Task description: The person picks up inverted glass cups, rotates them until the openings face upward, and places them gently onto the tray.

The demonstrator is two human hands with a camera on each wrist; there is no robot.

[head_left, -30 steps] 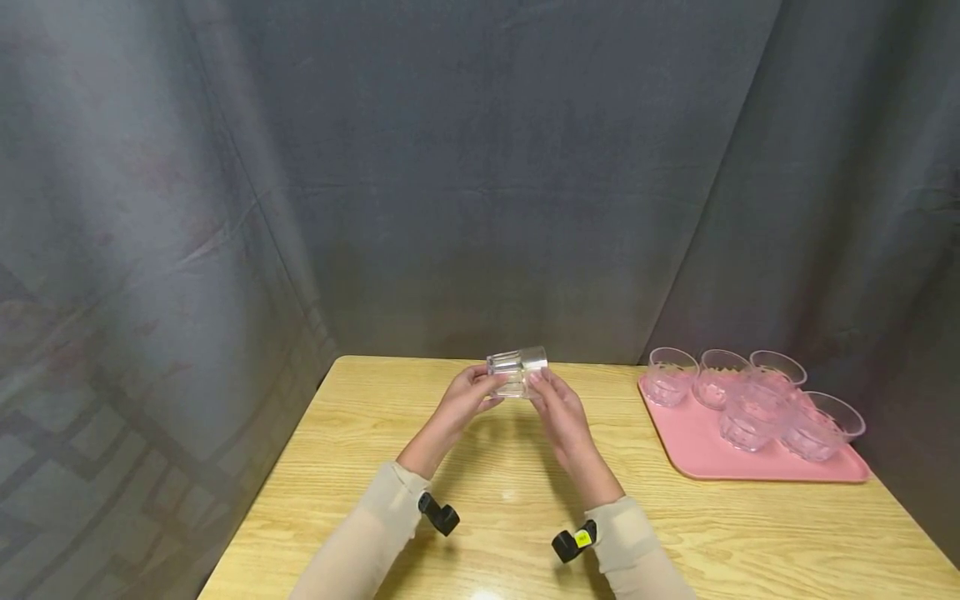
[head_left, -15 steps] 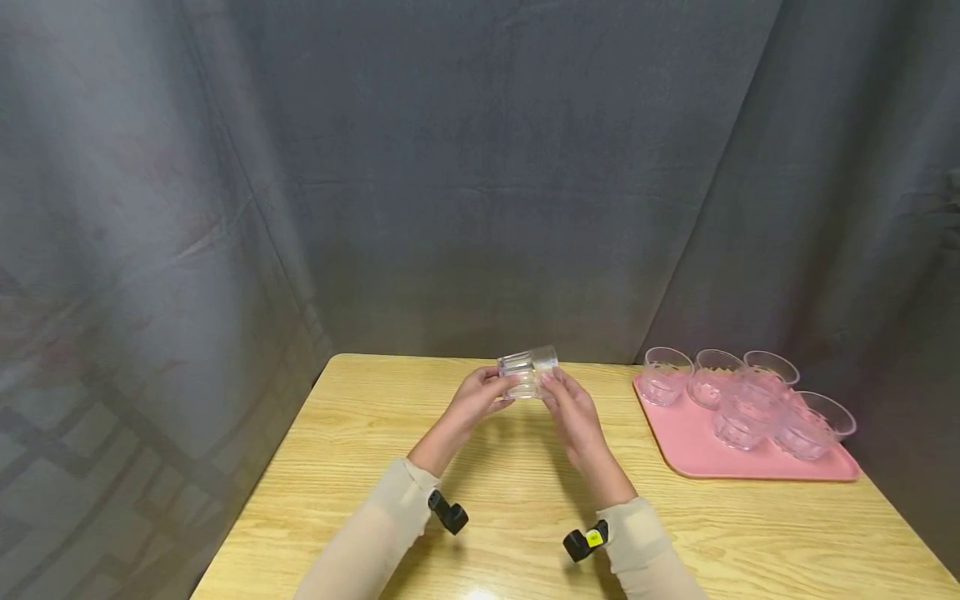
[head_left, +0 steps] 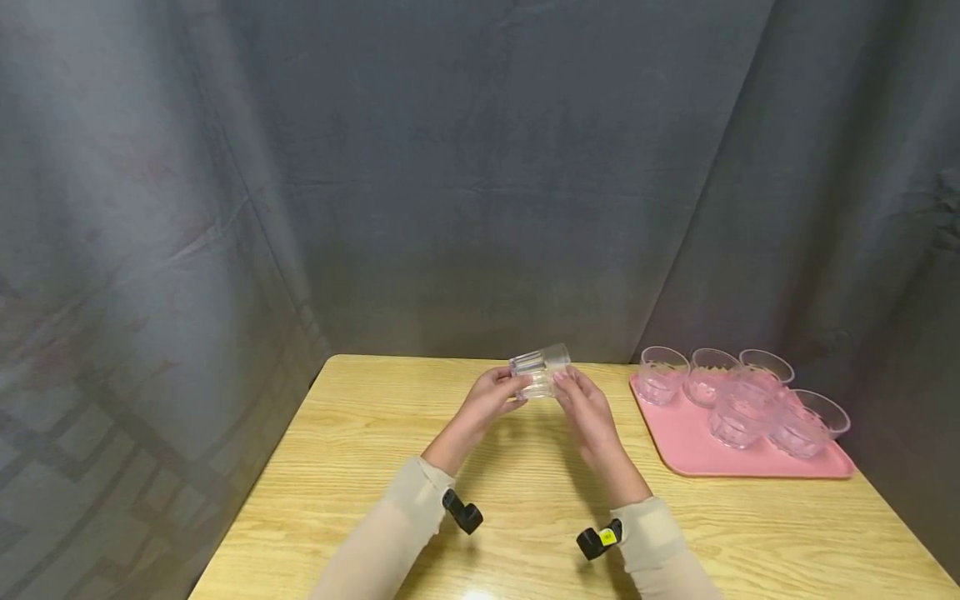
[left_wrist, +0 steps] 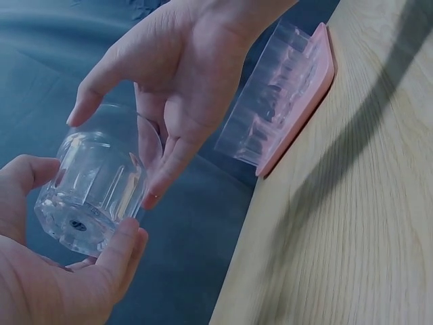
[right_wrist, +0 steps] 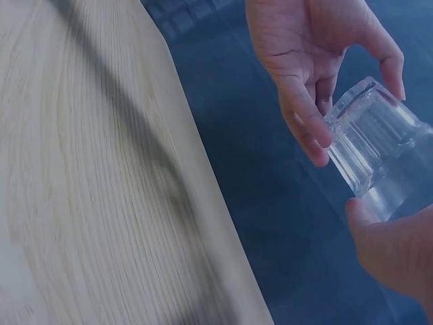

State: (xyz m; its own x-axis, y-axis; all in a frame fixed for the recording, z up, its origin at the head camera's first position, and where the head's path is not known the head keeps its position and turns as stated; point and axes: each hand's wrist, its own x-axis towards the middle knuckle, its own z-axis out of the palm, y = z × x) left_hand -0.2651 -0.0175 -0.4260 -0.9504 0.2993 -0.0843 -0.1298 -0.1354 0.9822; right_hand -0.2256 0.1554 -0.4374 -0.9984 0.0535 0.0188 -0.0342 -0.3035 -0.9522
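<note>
Both hands hold one clear drinking glass (head_left: 540,371) up above the table, tipped on its side with the rim toward the right. My left hand (head_left: 487,400) grips the thick fluted base end between thumb and fingers. At the rim end, my right hand (head_left: 588,412) holds the smooth upper wall. The left wrist view shows the glass (left_wrist: 95,183) closely, with a small dark mark on its bottom. Fluted sides of the same glass (right_wrist: 375,139) appear in the right wrist view, where part of the rim end is cut off by the frame.
A pink tray (head_left: 697,454) lies at the table's right, bearing several clear glasses (head_left: 660,379) standing upright and close together. The wooden table (head_left: 525,500) ends at a grey curtain (head_left: 480,208) behind and at the left.
In the head view, both hands and the glass have shifted slightly right, while the tray appears a little further left. The hold on the glass looks much the same.
</note>
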